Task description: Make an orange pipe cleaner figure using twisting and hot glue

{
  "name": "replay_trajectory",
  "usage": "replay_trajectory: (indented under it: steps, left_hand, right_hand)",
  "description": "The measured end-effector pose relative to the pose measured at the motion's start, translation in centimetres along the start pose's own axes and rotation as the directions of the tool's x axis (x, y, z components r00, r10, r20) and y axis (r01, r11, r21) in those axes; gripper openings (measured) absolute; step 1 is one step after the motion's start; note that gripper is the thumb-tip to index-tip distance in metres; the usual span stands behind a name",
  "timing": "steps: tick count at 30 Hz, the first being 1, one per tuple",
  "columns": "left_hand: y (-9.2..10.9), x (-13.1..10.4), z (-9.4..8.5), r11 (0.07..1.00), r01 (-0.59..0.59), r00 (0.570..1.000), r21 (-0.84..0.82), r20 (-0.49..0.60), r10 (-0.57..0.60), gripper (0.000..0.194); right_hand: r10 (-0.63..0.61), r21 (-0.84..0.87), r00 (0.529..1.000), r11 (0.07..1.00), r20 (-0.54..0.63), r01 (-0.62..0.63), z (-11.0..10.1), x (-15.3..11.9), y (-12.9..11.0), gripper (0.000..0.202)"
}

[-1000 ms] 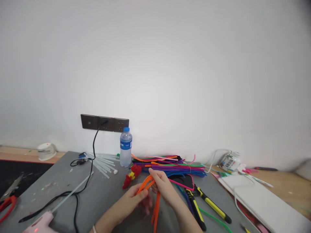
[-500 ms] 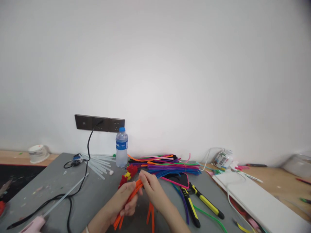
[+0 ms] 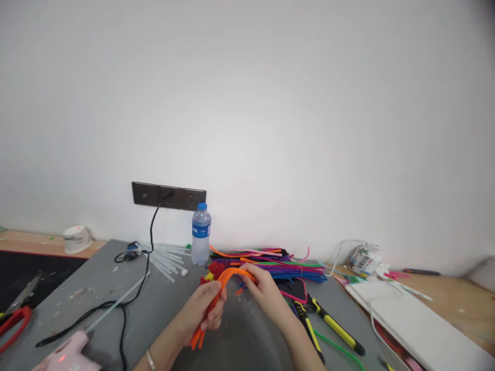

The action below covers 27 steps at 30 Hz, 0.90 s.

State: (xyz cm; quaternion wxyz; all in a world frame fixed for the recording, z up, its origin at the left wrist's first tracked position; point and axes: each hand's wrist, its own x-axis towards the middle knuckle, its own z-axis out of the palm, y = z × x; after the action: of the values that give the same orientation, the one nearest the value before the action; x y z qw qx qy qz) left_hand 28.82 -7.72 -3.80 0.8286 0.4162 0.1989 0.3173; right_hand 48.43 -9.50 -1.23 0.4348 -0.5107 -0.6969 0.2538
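Both my hands hold a bundle of orange pipe cleaners (image 3: 231, 272) over the grey mat (image 3: 154, 304). My left hand (image 3: 203, 309) is closed around its lower part, with the loose ends sticking out below the fist. From there the bundle arches up and over to my right hand (image 3: 263, 288), whose thumb and fingers pinch the far end. Just behind the bundle lies a red and yellow pipe cleaner piece (image 3: 214, 270), partly hidden. A pile of coloured pipe cleaners (image 3: 286, 268) stretches along the wall behind my right hand.
A water bottle (image 3: 201, 234) stands at the back beside clear glue sticks (image 3: 164, 260). The pink glue gun (image 3: 69, 353) and its black cable are at left, near red-handled scissors (image 3: 17, 324). Yellow-black pliers (image 3: 336, 327), a phone (image 3: 292, 288) and a white board (image 3: 417, 324) lie right.
My right hand has moved right and slightly up, bending the orange bundle into an arch. Its hanging ends no longer dangle beneath that hand. The view has shifted a little left.
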Motion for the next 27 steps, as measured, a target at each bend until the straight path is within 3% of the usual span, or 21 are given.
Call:
replay_trajectory:
  steps: [5,10,14,20,22,24,27]
  left_hand:
    - [0.0,0.2,0.3,0.997,0.018,0.998,0.074,-0.067,-0.013,0.044]
    - [-0.1,0.5,0.4,0.996,0.035,0.986,0.080,-0.162,-0.022,0.046]
    - [-0.5,0.6,0.4,0.994,0.068,0.971,0.090,-0.235,-0.045,0.047]
    - [-0.7,1.1,-0.8,0.946,-0.102,0.903,0.307,-0.371,0.218,0.066]
    - [-0.5,1.0,-1.4,0.867,-0.164,0.874,0.471,-0.337,0.349,0.058]
    - [-0.2,0.8,-1.6,0.701,-0.234,0.832,0.674,-0.234,0.503,0.041]
    - [0.2,0.2,-1.1,0.484,-0.256,0.798,0.837,-0.099,0.594,0.030]
  right_hand:
    - [-0.066,0.007,0.997,0.998,0.029,0.066,-1.0,0.1,0.9,0.032]
    - [-0.142,0.069,0.989,0.987,-0.046,0.145,-0.4,0.3,0.0,0.015]
    - [0.030,0.265,0.999,0.964,0.038,-0.039,0.6,0.2,-0.7,0.024]
    - [0.218,0.485,0.976,0.851,0.019,-0.200,-0.3,0.3,-0.1,0.046]
    - [0.235,0.473,0.972,0.854,0.018,-0.215,-0.8,0.3,0.1,0.048]
    - [0.229,0.403,0.973,0.891,0.000,-0.210,-1.0,0.3,0.1,0.049]
    - [0.193,0.301,0.981,0.938,-0.033,-0.175,-0.7,0.4,-0.3,0.044]
